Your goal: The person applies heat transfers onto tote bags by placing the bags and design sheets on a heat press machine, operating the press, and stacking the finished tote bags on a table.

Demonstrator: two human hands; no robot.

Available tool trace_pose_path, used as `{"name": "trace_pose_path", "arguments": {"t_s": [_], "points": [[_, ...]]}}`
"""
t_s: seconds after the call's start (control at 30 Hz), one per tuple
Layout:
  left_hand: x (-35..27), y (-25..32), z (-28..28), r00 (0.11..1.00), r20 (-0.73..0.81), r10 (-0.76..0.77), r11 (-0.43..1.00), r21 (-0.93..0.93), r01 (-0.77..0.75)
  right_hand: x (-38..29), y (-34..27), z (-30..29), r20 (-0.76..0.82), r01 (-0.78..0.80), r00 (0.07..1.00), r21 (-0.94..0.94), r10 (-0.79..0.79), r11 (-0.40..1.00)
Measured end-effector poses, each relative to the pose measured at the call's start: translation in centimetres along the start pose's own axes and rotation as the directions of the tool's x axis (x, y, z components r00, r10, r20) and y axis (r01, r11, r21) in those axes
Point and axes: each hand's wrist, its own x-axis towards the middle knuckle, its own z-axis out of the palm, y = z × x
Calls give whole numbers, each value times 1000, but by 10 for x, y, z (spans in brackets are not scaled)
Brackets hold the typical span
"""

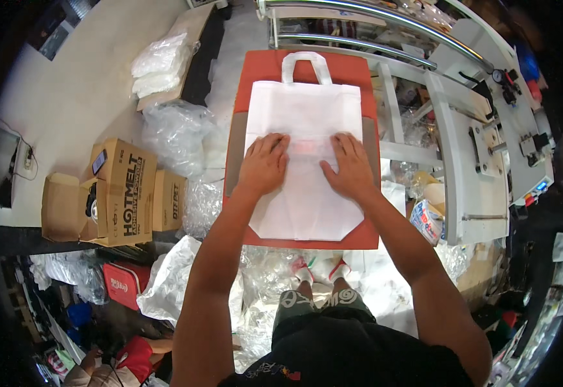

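Note:
A white fabric tote bag [310, 198] lies flat before me, its handle loop [305, 58] pointing away. Beneath it is an orange-red pad [349, 65] with greyish-brown areas [235, 145] at both sides. My left hand [263, 162] rests palm down on the left half of the bag, its fingertips blurred. On the right half lies my right hand [350, 164], also palm down, with the thumb spread inward. A faint pinkish patch [305, 146] shows between the hands; whether it is a print or a clear film is hard to tell.
A white machine frame [443, 145] with metal rollers [359, 41] and a pressure gauge [497, 76] stands close on the right. Cardboard boxes [131, 193] are at left, near bagged plastic [177, 135]. Loose plastic film [262, 290] covers the floor. Another person [136, 358] is at lower left.

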Motion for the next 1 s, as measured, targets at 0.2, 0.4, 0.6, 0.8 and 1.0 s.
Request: {"name": "trace_pose_path", "arguments": {"t_s": [0.2, 0.4, 0.6, 0.8, 1.0], "points": [[-31, -7, -23, 998, 0, -60, 968, 246, 58, -10, 14, -6, 76, 22, 997, -135, -11, 991], [-46, -7, -46, 836, 144, -530, 848, 62, 527, -10, 12, -4, 86, 29, 996, -167, -15, 985], [-58, -8, -39, 785, 103, -611, 792, 69, 607, -12, 10, -2, 118, 15, 993, -179, 7, 984], [-47, 1, -44, 699, 195, -688, 719, 60, 692, -15, 20, 0, 89, 6, 996, -212, 13, 977], [-82, -77, -48, 762, 111, -638, 770, 108, 628, -9, 9, -2, 151, 24, 989, -207, 7, 978]]}}
